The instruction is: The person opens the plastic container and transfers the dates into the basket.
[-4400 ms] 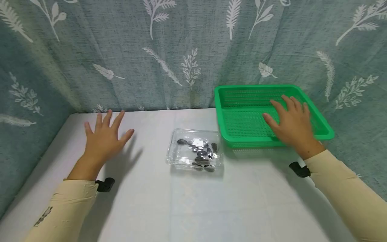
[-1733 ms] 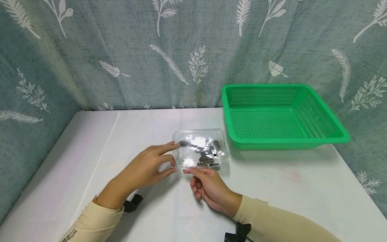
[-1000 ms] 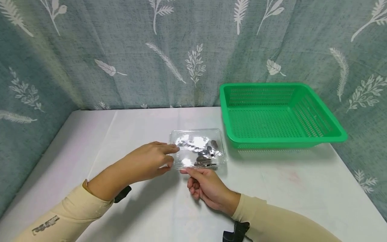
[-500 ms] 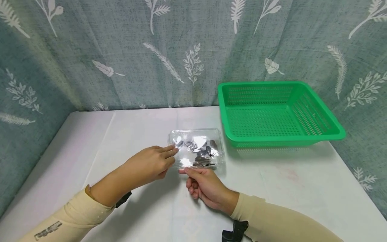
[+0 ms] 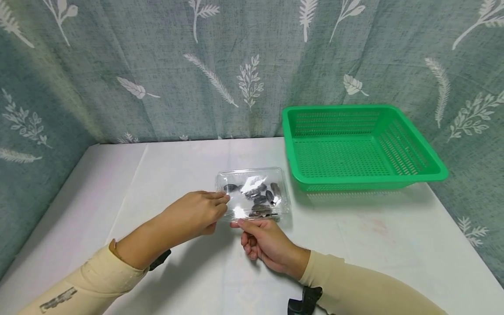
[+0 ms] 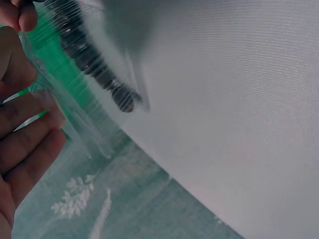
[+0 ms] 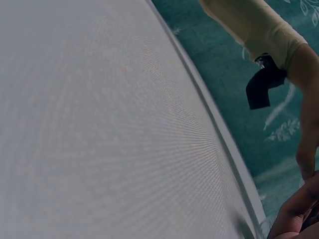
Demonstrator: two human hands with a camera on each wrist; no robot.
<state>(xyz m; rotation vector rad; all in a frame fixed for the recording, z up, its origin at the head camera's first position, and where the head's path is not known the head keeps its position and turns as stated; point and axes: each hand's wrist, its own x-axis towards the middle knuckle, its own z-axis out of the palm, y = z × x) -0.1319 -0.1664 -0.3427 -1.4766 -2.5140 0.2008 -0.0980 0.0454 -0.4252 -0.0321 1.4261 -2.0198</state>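
A clear plastic clamshell box with its lid down sits on the white-covered table, in the middle of the head view. Several dark, glossy oval pieces lie inside, mostly toward its right; their kind is unclear. My left hand holds the box's left front corner, fingers on its left side and thumb hidden in the head view. In the left wrist view the left fingers reach the clear plastic edge. With thumb and index finger, my right hand pinches the front edge, its other fingers curled below.
A green plastic basket with perforated walls stands at the back right, just beyond the box. A grey-green leaf-patterned curtain hangs behind the table. Black wrist mounts sit at both sleeves.
Both hands came from spread wide apart, the right one over the basket, to the box's front and left sides. Lately the left thumb tucked in at the corner; the right hand keeps its pinch.
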